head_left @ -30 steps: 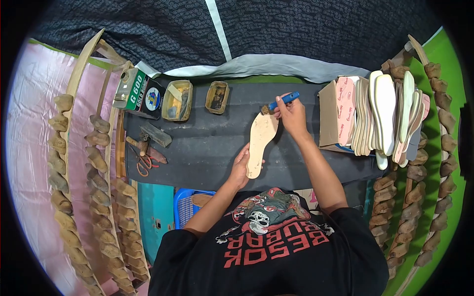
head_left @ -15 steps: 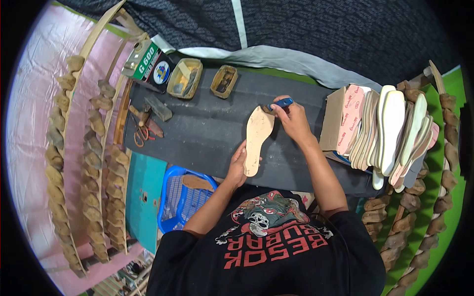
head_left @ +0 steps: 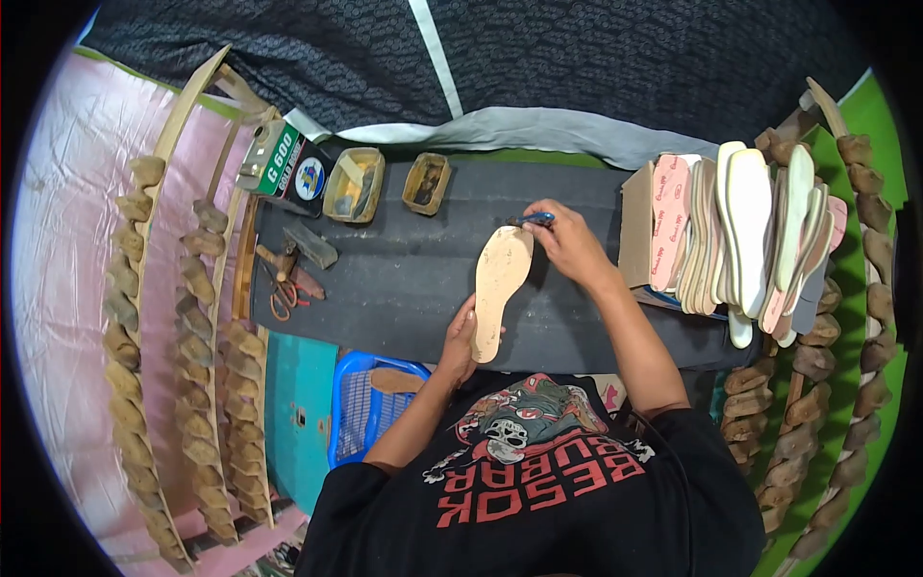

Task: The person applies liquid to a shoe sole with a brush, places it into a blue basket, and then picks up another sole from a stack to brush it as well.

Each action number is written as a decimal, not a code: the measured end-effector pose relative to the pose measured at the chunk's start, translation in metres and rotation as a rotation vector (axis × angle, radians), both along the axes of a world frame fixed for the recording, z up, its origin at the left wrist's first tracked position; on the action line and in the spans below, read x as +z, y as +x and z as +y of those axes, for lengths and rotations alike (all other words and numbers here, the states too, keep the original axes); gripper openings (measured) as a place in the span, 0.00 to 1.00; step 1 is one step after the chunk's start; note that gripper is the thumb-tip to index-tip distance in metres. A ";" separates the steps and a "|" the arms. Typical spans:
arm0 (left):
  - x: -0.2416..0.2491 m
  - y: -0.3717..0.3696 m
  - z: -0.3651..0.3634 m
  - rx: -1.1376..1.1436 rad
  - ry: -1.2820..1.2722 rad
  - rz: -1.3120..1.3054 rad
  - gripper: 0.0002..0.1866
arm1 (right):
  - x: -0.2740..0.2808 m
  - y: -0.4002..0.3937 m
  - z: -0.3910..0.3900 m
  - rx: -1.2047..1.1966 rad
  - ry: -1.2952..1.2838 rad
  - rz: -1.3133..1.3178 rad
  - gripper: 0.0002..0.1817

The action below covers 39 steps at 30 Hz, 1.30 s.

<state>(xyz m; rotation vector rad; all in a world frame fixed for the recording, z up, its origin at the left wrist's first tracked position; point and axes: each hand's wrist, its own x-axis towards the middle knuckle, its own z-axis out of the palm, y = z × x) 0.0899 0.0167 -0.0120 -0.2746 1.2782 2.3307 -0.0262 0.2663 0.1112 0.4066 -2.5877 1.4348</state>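
A beige shoe insole (head_left: pixel 502 288) is held up over the dark work table, with small dark specks on its face. My left hand (head_left: pixel 461 343) grips its narrow heel end, the thumb along the left edge and fingertips showing behind the right edge. At the broad toe end, my right hand (head_left: pixel 574 247) is closed around a small brush (head_left: pixel 540 219) with a blue handle. The brush's dark tip is at the top edge of the toe; whether it touches is too small to tell.
A dark-covered table (head_left: pixel 385 279) bears a G 600 can (head_left: pixel 285 168), two tubs (head_left: pixel 354 185) and scissors (head_left: pixel 282 296) beside other tools. On the right, a cardboard box (head_left: pixel 636 226) stands by stacked insoles (head_left: pixel 745 231). A blue basket (head_left: pixel 351 409) sits below; shoe-last racks (head_left: pixel 125 365) flank both sides.
The camera view has shifted, so the table and insole appear lower. My right hand has moved the brush slightly left around the toe's top edge. My left hand keeps its hold on the heel.
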 end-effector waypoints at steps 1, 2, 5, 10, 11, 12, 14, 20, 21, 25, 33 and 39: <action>0.001 -0.001 -0.001 -0.015 0.006 0.002 0.34 | 0.003 0.003 -0.003 -0.027 0.023 0.023 0.09; 0.002 -0.005 -0.001 -0.022 0.017 0.012 0.34 | 0.005 0.006 -0.004 -0.063 -0.001 0.065 0.09; 0.007 -0.014 -0.007 -0.033 0.045 0.033 0.33 | 0.012 0.012 -0.009 -0.150 -0.068 0.113 0.08; 0.004 -0.021 -0.009 -0.071 0.045 0.038 0.33 | 0.025 0.020 -0.008 -0.185 -0.094 0.128 0.09; 0.003 -0.021 -0.009 -0.089 0.049 0.041 0.33 | 0.023 0.022 -0.009 -0.185 -0.081 0.105 0.09; 0.004 -0.023 -0.009 -0.103 0.051 0.045 0.33 | 0.021 0.024 -0.012 -0.181 -0.070 0.083 0.09; 0.008 -0.029 -0.009 -0.116 0.057 0.057 0.32 | 0.021 0.026 -0.020 -0.163 -0.066 0.065 0.09; 0.015 -0.038 -0.013 -0.165 0.053 0.082 0.34 | 0.022 0.032 -0.031 -0.210 -0.110 0.138 0.09; 0.016 -0.039 -0.014 -0.181 0.059 0.090 0.34 | 0.021 0.029 -0.028 -0.248 -0.111 0.139 0.08; 0.016 -0.041 -0.015 -0.218 0.073 0.088 0.34 | 0.022 0.026 -0.018 -0.304 -0.081 0.056 0.09; 0.013 -0.045 -0.013 -0.232 0.061 0.079 0.34 | 0.022 0.039 -0.042 -0.176 -0.093 0.064 0.09; 0.013 -0.044 -0.013 -0.246 0.117 0.048 0.35 | 0.028 0.028 -0.024 -0.282 -0.061 0.104 0.08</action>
